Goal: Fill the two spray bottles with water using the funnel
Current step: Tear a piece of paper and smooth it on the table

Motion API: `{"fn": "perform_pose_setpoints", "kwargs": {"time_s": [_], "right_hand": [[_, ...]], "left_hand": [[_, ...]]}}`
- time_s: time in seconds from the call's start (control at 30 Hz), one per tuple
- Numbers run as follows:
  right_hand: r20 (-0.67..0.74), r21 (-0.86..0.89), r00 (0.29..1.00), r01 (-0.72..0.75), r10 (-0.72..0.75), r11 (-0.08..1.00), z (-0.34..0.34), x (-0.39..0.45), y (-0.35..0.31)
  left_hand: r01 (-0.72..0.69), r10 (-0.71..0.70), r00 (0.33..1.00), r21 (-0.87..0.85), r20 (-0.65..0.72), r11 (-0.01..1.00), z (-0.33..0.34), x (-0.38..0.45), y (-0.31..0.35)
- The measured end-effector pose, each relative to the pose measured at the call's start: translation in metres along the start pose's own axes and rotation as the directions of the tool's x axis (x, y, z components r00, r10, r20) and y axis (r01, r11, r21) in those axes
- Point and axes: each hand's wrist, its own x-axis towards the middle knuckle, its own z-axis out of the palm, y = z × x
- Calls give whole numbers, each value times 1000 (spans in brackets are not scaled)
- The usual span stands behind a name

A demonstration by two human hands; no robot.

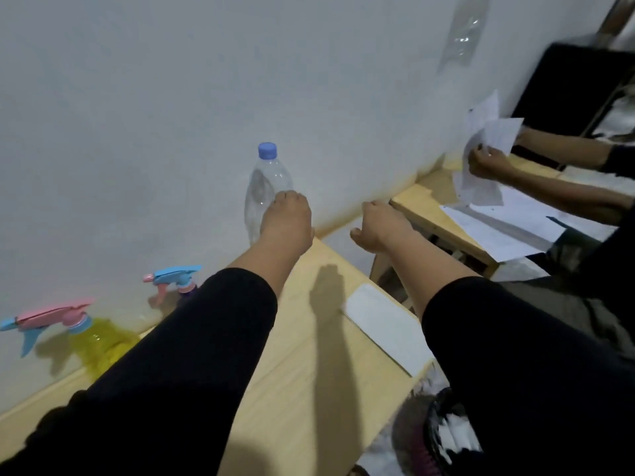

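The left hand wraps the clear water bottle, which looks light, bendy and easy to squash; hold its middle.

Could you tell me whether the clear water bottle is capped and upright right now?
Yes, both. The blue cap sits on the clear water bottle, which stands on the table with the left hand on it.

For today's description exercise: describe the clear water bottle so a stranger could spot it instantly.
Start at the white wall behind the wooden table. The water bottle stands upright against it, the left hand gripping it. Unlike the two coloured spray bottles, it is clear, with a blue screw cap.
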Motion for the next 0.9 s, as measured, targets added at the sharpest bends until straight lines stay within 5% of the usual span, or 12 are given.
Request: {"fn": "perform_pose_setpoints", "kwargs": {"time_s": [0.3, 0.63, 0.9], "right_hand": [[62, 108, 963, -269, 264, 957, 60, -62, 82], [277, 227, 943, -251, 185, 941, 177, -109, 122], [168, 461, 969, -242, 183, 854, 218, -128, 124]], "left_hand": [[-279, 307, 942, -188, 137, 942, 56, -24, 97], [-464, 583, 697, -356, 418, 811, 171, -61, 145], [-338, 543, 786, -531, 295, 777, 210, -71, 140]]}}
